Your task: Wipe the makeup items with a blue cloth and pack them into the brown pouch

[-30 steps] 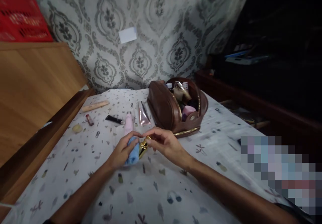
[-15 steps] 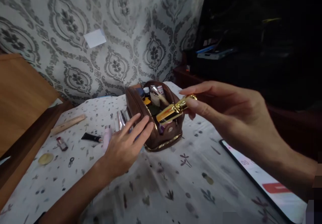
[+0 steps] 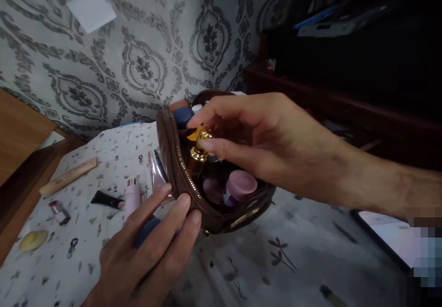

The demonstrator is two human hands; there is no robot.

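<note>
A brown zippered cosmetics bag (image 3: 168,150) stands unzipped on the patterned cloth. Between the thumb and fingers of my right hand (image 3: 262,136) is a shiny gold bottle (image 3: 199,154), gripped at its top end and lowered into the bag's mouth; its lower part is lost in shadow. My left hand (image 3: 152,251) is open, fingers spread, with fingertips against the bag's near left side. Inside the bag are a pink-lidded jar (image 3: 241,185), a dark blue lid (image 3: 182,117) and a white cap (image 3: 196,109). A blue round thing (image 3: 148,231) shows partly beneath my left fingers.
Left of the bag lie a clear tube (image 3: 159,169), a pale pink bottle (image 3: 132,196), a black tube (image 3: 105,199), a small lipstick (image 3: 59,212), a yellowish round item (image 3: 32,240) and a beige stick (image 3: 69,176). A lit tablet-like screen (image 3: 383,233) is at right. Patterned wall behind.
My right hand has moved left and down, bringing the gold bottle from above the bag's right side into its opening. The view has come closer to the bag.
</note>
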